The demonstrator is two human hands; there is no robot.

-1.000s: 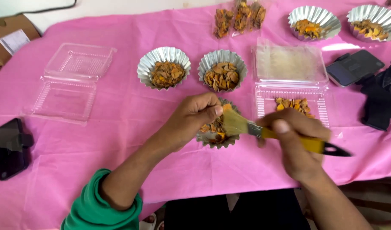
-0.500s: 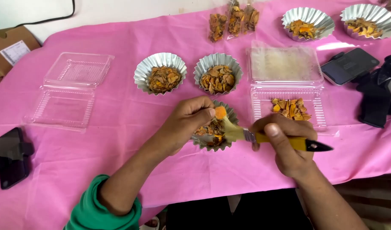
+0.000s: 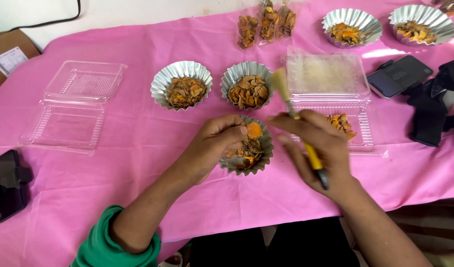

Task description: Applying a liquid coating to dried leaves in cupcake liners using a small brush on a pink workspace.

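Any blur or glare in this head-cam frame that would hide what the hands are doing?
Head view: the right hand and its yellow-handled brush are smeared by motion blur; the left hand, pinching an orange piece over the foil cup, is sharper; glare whitens the clear container lid; light is even, shadows soft.

One head-worn camera looks steeply down at the pink-covered bench [image 3: 113, 163] from close above, facing away from the wearer, whose forearms enter from the lower edge.

I see a foil cup [image 3: 248, 153] on the bench [image 3: 138, 148] between my hands, two cups [image 3: 214, 90] behind it, an open clamshell box [image 3: 71, 106] far left.
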